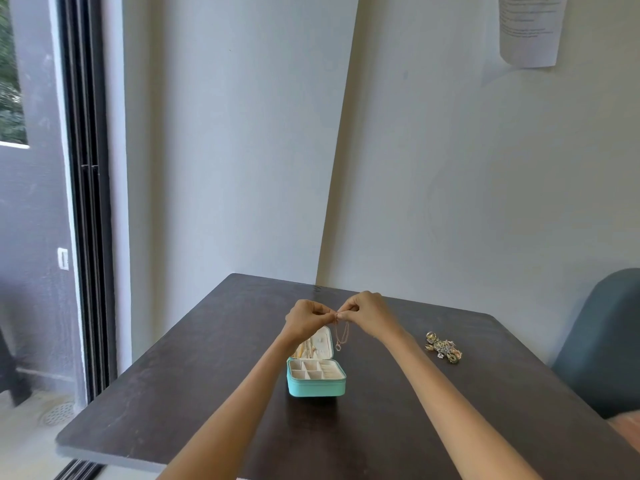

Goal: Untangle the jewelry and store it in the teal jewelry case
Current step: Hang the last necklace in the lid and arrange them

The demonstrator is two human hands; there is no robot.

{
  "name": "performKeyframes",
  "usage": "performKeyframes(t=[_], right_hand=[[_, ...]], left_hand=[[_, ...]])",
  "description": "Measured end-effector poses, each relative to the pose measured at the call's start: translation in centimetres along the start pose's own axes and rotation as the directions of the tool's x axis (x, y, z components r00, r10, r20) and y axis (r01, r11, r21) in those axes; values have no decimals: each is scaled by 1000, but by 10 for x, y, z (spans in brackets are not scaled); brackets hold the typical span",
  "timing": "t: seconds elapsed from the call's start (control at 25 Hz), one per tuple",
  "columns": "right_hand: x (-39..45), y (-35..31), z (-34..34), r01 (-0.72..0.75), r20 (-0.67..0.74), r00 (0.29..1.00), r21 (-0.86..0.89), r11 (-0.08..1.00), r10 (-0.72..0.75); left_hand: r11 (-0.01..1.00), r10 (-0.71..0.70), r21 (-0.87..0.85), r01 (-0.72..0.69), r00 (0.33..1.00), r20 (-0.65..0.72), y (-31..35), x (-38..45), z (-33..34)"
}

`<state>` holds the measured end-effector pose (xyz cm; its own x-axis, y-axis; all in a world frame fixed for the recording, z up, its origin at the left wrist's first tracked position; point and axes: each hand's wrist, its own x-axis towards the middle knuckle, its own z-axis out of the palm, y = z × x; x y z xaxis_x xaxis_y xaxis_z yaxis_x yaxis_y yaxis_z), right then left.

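The teal jewelry case (316,387) stands open in the middle of the dark table, its cream compartments showing and its lid upright with a few gold pieces hanging inside. Above the lid, my left hand (307,317) and my right hand (369,313) meet fingertip to fingertip, both pinching the top of a thin rose-gold necklace (341,336). The chain hangs down in a loop with a small pendant at the bottom, just right of the lid. A tangled pile of jewelry (444,348) lies on the table to the right of my right forearm.
The dark table (194,386) sits in a wall corner. A dark teal chair (602,344) stands at the table's right side. A sliding glass door frame runs down the left. A paper sheet (530,27) hangs on the wall high on the right.
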<state>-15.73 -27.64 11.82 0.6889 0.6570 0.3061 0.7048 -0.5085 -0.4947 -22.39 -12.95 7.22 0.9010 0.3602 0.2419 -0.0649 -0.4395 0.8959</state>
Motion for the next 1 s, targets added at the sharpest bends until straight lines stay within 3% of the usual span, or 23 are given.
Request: performKeyframes(t=[0.44,0.6,0.68,0.84,1.0], right_hand=[[18,8,21,54,-5,999,-85,995,-54],[22,14,26,53,-5,999,-78,996,-54],[23,17,29,44,-9,999,-69,997,-45],[23,21,34,45,-33,998,-81,996,-48],[21,21,38,47,-38,998,-87,995,-50]], left_hand=[[999,-2,-38,1,1000,-3,-38,16,-6],[979,-136,107,173,947,-290,-60,21,-2],[947,-202,171,273,918,-341,-74,24,-2],[890,-364,196,410,902,-234,-93,28,-3],[885,-419,156,439,896,-144,-92,34,-8]])
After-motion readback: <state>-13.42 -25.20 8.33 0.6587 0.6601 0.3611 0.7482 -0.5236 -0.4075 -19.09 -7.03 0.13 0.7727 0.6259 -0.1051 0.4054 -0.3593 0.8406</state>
